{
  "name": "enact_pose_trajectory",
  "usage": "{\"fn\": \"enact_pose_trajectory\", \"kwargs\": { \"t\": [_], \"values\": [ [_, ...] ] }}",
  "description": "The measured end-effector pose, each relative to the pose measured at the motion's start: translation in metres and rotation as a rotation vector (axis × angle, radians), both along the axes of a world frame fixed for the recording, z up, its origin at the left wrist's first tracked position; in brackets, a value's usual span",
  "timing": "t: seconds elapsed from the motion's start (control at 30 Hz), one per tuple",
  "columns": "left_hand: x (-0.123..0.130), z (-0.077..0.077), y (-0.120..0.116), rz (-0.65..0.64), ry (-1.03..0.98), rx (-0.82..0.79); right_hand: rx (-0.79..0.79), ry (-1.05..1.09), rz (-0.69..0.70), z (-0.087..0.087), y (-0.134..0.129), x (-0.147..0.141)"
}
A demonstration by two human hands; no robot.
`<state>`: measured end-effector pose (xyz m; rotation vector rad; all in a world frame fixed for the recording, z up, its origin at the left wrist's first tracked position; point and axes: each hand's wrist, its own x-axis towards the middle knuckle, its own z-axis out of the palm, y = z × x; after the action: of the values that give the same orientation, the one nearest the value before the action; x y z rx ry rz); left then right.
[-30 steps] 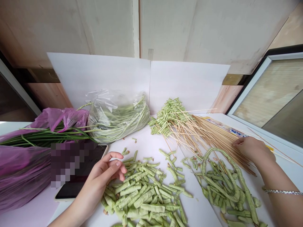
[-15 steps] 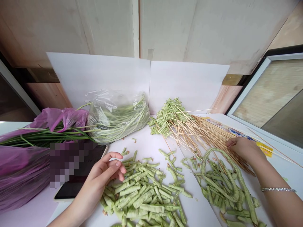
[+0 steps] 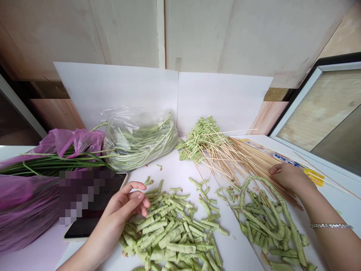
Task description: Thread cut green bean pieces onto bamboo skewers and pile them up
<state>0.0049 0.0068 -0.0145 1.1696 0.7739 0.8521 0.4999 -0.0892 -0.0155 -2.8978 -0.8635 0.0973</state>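
Observation:
Above the heap of cut green bean pieces [image 3: 169, 233] my left hand [image 3: 131, 201] hovers at its left side, fingers loosely bent and apart, with nothing visible in them. On the right, my right hand [image 3: 291, 178] lies on the loose bundle of bamboo skewers [image 3: 254, 162], its fingers curled down onto the sticks; the fingertips are partly hidden. Behind, a stack of bean pieces threaded on skewers [image 3: 204, 137] rests at the far ends of the sticks. Below my right hand lies a second pile of flatter bean pieces [image 3: 259, 218], with long curled whole beans [image 3: 289, 222] over it.
A clear plastic bag of long beans [image 3: 141, 145] stands at the back, left of the middle. A purple bag [image 3: 31, 210] with long green stalks [image 3: 62, 162] lies at the left, beside a dark-screened tablet [image 3: 93, 210]. A yellow and blue wrapper [image 3: 313, 176] lies at the right.
Both hands stay nearly in place, and the beans and skewers look the same. The whole view has shifted very slightly.

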Motion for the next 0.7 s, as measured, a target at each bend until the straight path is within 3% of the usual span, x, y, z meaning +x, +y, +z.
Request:
{"fn": "enact_pose_trajectory", "kwargs": {
  "t": [0.13, 0.23, 0.7],
  "values": [
    [-0.001, 0.0, -0.001, 0.001, -0.001, -0.006, -0.096, -0.016, -0.137, 0.016, 0.001, -0.016],
    [0.0, 0.002, 0.0, -0.008, -0.002, -0.005, -0.117, -0.043, -0.167, 0.023, 0.002, -0.024],
    [0.001, 0.005, -0.001, 0.019, -0.001, -0.022, -0.129, 0.016, -0.03, 0.023, 0.002, -0.033]
  ]
}}
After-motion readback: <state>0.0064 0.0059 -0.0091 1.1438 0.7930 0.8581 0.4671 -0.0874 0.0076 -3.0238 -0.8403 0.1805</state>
